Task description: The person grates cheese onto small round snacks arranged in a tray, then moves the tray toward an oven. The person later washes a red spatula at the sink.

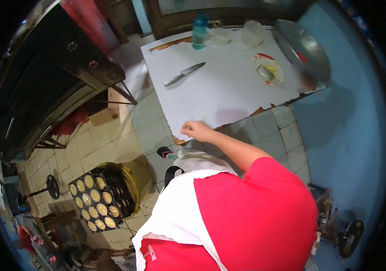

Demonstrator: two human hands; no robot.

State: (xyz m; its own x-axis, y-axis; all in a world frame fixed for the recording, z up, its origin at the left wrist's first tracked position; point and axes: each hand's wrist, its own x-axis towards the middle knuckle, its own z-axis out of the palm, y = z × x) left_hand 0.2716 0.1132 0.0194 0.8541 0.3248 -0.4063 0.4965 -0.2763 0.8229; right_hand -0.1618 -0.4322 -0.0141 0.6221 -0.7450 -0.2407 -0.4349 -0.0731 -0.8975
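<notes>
My right hand (198,131) hangs over the near corner of a worn white tabletop (220,88). Its fingers curl loosely, a gap shows near the thumb, and no held item is visible. My left hand is out of view. Farther along the tabletop lies a kitchen knife (184,74) with a metal handle. A floral plate (260,61) holds a small metal grater (265,72) and some yellow food. Low on the left, a dark mould pan (94,206) has several round cups filled with pale yellow batter, over a yellow round container (142,176).
A teal bottle (199,32), a small translucent bowl (221,36) and a plastic pitcher (253,34) stand along the table's back. A large round metal pan (306,40) leans by the blue wall (338,135). Dark cabinets (50,67) line the left, above the tiled floor (111,142).
</notes>
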